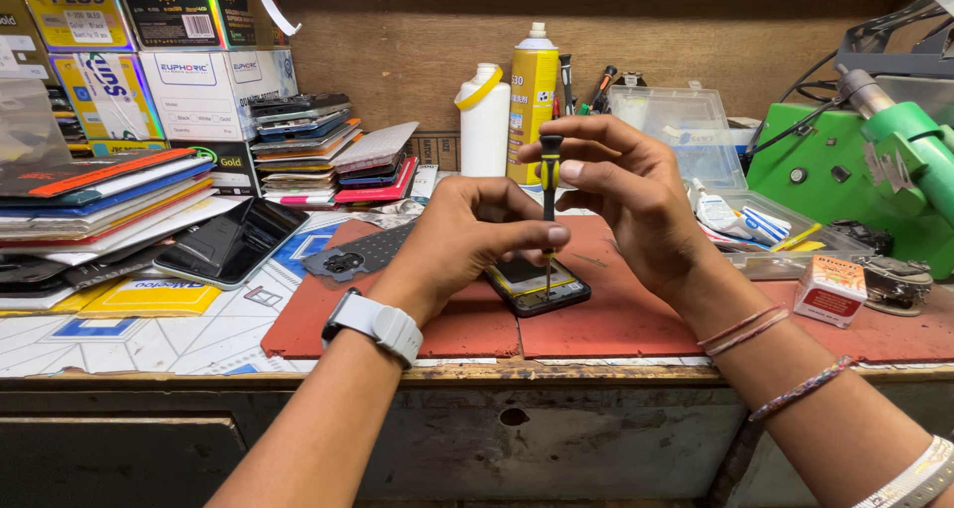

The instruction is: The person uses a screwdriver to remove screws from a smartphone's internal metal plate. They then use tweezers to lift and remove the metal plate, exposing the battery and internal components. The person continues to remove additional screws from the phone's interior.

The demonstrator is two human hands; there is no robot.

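- The opened phone (537, 284) is lying flat on the red mat (616, 319) near the front edge of the counter (149, 339), its inner parts facing up so that they can be reached from above.
- The screwdriver (549, 205) is standing upright with its tip down on the phone, which looks meant to keep it square to a screw.
- The right hand (626, 195) is closing its fingertips around the black and yellow handle top, a light grip suited to twirling.
- The left hand (467, 235), wearing a white watch, is curling narrow, pinching the thin shaft low down and resting at the phone, seemingly steadying both.
- A perforated dark cover (363, 254) is lying just left of the phone, set aside on the mat.
- A spray can (534, 100) and white bottle (483, 120) are standing at the back, well apart.
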